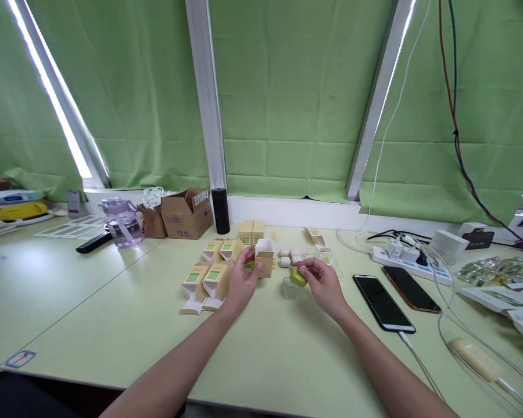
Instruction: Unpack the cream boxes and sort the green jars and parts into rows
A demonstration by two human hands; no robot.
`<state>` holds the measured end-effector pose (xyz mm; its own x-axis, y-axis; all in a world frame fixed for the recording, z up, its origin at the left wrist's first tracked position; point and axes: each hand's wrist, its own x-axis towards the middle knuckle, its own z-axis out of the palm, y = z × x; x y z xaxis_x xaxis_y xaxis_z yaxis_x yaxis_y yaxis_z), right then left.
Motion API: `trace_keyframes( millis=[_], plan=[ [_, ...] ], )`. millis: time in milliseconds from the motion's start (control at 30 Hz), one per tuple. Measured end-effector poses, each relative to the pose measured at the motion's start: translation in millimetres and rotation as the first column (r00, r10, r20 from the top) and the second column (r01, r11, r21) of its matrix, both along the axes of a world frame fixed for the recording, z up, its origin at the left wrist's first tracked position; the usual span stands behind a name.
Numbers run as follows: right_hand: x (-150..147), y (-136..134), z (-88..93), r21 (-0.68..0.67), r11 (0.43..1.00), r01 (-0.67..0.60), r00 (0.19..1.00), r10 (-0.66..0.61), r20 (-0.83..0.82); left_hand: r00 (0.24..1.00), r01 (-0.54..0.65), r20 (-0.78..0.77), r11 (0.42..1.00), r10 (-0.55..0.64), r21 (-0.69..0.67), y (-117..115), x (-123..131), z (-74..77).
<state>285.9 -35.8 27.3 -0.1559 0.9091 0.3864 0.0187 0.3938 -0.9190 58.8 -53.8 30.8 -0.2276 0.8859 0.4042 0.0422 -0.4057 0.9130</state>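
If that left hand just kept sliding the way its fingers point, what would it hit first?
Most likely the small open brown box: the left hand points away and slightly right, its fingertips at the box's side. Whether they touch it is unclear.

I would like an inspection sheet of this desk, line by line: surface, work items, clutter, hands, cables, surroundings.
Surface: pale green table, seam lines visible.
Job's things: open kraft box; green object; labelled kraft boxes lying with flaps open; white pieces.
Clutter: purple jug, cardboard carton, black cylinder, two phones.
Hands: left hand holds the open kraft box; right hand pinches the green object.
Cables: power strip with plugs; white cable in the nearer phone; hanging wires.
Surroundings: green blinds.
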Motion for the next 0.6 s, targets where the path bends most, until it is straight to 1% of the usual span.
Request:
trace_keyframes(
  millis=[100, 167, 233, 400, 600],
  plan=[
    [-6, 3, -7.6, 0.030, 0.998, 0.059, 0.997, -0.061, 0.049, 0.981, 0.087, 0.180, 0.995, -0.076, -0.050, 2, 0, -1.2],
    [-9, 4, -10.4, 0.066, 0.995, 0.070, 0.992, -0.076, 0.100, 0.947, 0.154, 0.296, 0.984, -0.121, -0.088, 3, -1, -4.2],
    [-11, 4, -11.9, 0.103, 0.992, 0.067, 0.984, -0.083, 0.160, 0.915, 0.201, 0.377, 0.973, -0.147, -0.109, 5, -1, -8.0],
    [-14, 7, -17.0, 0.154, 0.985, 0.077, 0.954, -0.118, 0.276, 0.841, 0.286, 0.505, 0.952, -0.193, -0.112, 8, -1, -14.4],
    [-14, 6, -20.6, 0.187, 0.980, 0.072, 0.929, -0.134, 0.344, 0.776, 0.346, 0.582, 0.936, -0.244, -0.069, 8, 1, -13.2]
  ],
)
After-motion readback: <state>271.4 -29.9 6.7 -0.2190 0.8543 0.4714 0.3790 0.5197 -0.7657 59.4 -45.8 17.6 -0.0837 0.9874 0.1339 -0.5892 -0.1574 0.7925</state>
